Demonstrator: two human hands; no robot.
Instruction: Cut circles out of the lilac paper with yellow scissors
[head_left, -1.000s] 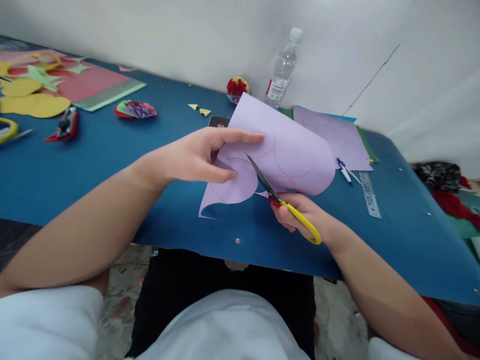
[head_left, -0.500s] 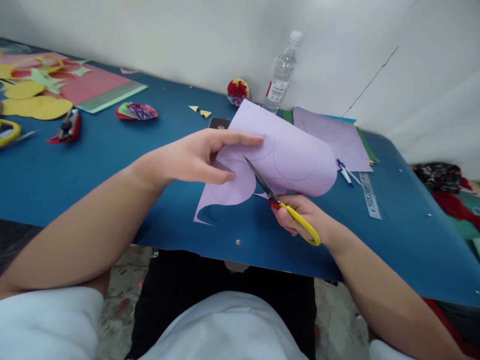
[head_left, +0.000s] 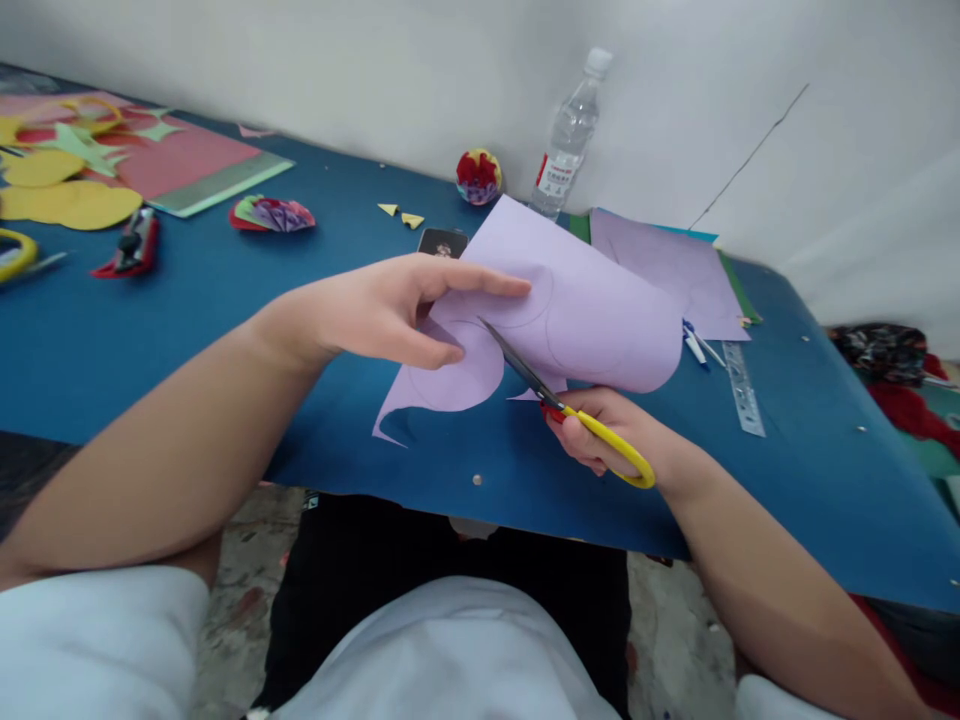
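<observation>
A sheet of purple paper (head_left: 592, 310) with pencilled circles curls above the table, held by my left hand (head_left: 397, 310) at its left side. My thumb and forefinger lie on its upper face; the other fingers are hidden beneath. My right hand (head_left: 607, 430) grips yellow-handled scissors (head_left: 517, 365), whose dark blades point up and left along a circle's outline. The blades look nearly closed. Left of them, the cut part has a rounded edge, and a thin curled strip hangs from its lower corner.
Behind the sheet stand a water bottle (head_left: 566, 140), a paper ball (head_left: 478, 177) and a phone (head_left: 442, 243). Pens (head_left: 697, 345) and a clear ruler (head_left: 742, 390) lie to the right. Leftward are a folded paper piece (head_left: 272, 214), a red stapler (head_left: 131, 245) and yellow cut-outs (head_left: 82, 205).
The scissor tips have moved slightly left and down relative to the paper's circles, and the gap at the cut has widened. My left hand keeps its hold.
</observation>
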